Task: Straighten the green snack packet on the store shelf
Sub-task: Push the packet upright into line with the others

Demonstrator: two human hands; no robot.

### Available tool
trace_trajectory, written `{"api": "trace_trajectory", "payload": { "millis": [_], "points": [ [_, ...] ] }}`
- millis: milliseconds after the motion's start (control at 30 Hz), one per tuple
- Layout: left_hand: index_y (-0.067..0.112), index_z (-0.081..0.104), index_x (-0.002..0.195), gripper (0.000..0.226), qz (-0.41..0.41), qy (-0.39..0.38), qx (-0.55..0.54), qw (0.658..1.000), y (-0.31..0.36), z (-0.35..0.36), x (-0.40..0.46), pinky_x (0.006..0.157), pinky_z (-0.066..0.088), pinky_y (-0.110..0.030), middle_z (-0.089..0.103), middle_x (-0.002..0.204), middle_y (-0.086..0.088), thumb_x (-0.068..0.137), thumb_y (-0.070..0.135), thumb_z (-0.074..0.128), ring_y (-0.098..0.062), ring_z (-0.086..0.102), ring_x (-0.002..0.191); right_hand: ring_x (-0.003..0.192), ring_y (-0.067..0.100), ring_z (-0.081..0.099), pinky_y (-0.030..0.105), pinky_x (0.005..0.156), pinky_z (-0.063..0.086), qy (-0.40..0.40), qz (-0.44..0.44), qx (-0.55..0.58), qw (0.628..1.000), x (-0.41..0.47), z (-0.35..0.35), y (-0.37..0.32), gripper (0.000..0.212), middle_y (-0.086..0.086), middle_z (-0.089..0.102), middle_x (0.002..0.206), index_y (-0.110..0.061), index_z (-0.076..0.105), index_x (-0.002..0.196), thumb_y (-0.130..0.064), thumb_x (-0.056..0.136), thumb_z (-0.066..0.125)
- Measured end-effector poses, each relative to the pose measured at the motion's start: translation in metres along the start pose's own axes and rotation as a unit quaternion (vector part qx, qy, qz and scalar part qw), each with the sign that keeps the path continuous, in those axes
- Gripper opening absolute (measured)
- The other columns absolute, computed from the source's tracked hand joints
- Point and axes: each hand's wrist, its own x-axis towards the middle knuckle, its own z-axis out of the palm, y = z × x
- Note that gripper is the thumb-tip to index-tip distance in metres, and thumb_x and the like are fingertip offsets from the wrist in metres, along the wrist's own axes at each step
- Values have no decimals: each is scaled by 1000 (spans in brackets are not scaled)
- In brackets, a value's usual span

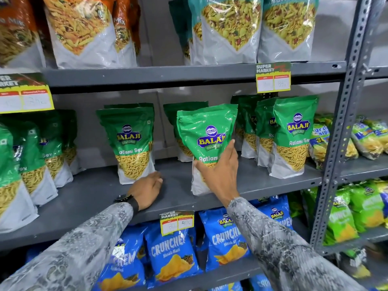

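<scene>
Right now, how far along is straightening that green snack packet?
Underway. The right hand grips the green packet, standing on the shelf but leaning. The left hand rests by the neighbouring packet. Left: square it up and let go.

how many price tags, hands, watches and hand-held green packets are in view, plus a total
price tags: 3
hands, left hand and right hand: 2
wristwatch: 1
green snack packet held by the right hand: 1
total: 7
</scene>
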Motion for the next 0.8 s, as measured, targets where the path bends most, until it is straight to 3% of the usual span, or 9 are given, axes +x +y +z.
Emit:
{"api": "trace_trajectory", "payload": {
  "millis": [133,267,367,433,600,800],
  "points": [
    [20,39,151,53,-18,6,20,1000,-37,-23,-22,120,25,-32,36,161,-2,103,39,29,-21,36,147,161,32,3,60,128,10,33,-65,-37,997,-18,4,-32,121,17,6,173,-7,-2,166,-56,85,73],
    [17,32,154,54,-64,-11,44,997,-82,-41,-40,125,19,-38,28,164,-9,104,37,24,-25,26,152,162,33,-9,55,130,1,39,-170,-81,981,-43,31,-72,113,16,-5,175,-9,-2,166,-58,88,64],
    [9,22,156,59,-105,-39,64,992,-113,-52,-46,127,11,-42,17,166,-12,105,38,22,-25,14,155,162,34,-5,55,130,3,22,-238,-86,967,-57,67,-97,103,17,3,175,-6,7,166,-43,87,63],
    [6,25,155,58,-119,-43,68,990,-132,-56,-47,126,12,-44,18,166,-14,105,36,23,-26,15,155,162,34,1,55,130,7,-7,-247,-82,965,-61,98,-109,103,16,9,174,-5,9,165,-35,85,66],
    [5,45,140,48,-137,-38,61,988,-170,-62,-34,121,20,-47,37,156,-18,104,33,29,-30,30,148,160,35,7,49,130,8,-86,-128,-15,988,-57,187,-124,117,20,12,172,-1,4,164,-40,83,77],
    [5,39,144,50,-103,-78,70,989,-196,-59,-12,124,15,-49,30,160,-15,104,33,26,-29,20,152,160,37,8,55,127,13,-32,54,24,998,-34,262,-122,153,24,8,172,2,-3,163,-66,62,89]
  ]
}}
